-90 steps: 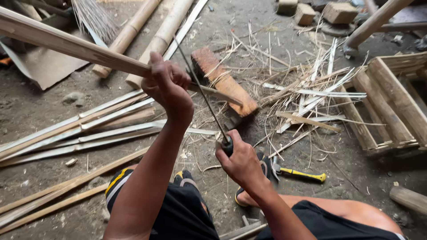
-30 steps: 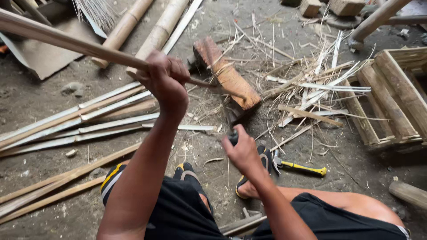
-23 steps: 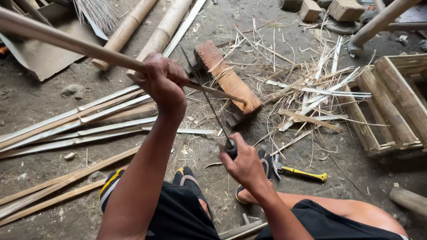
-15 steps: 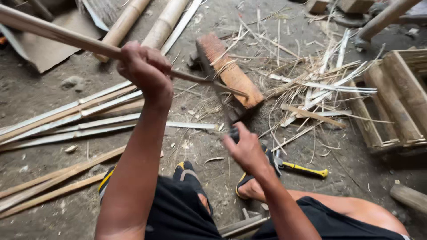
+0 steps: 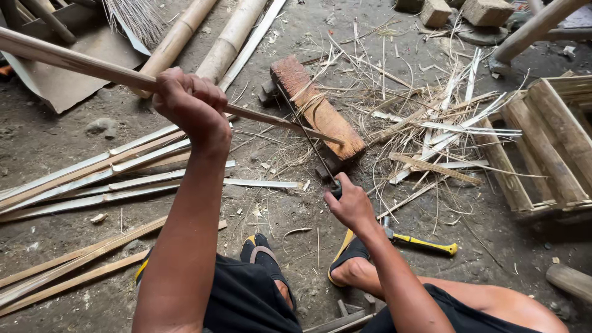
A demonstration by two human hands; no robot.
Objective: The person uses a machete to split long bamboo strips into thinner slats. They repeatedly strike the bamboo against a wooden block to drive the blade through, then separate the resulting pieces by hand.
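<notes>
My left hand [image 5: 190, 103] grips a long bamboo strip [image 5: 74, 61] that runs from the upper left down to a reddish wooden block [image 5: 317, 108] on the ground. My right hand [image 5: 350, 203] is closed on the dark handle of a long thin knife [image 5: 305, 132], whose blade slants up along the strip's thin end over the block. I sit low, with both sandalled feet [image 5: 262, 256] on the dirt below my hands.
Split bamboo slats [image 5: 111, 169] lie at the left, whole poles [image 5: 231, 40] at the top. Thin shavings [image 5: 431, 123] litter the ground beside a wooden crate [image 5: 555, 142] at right. A yellow-handled hammer [image 5: 425, 243] lies by my right foot. Stone blocks [image 5: 487, 9] sit at the top right.
My left hand has slid up and left along the bamboo strip. The right hand with the knife stays near the block, shifting a little.
</notes>
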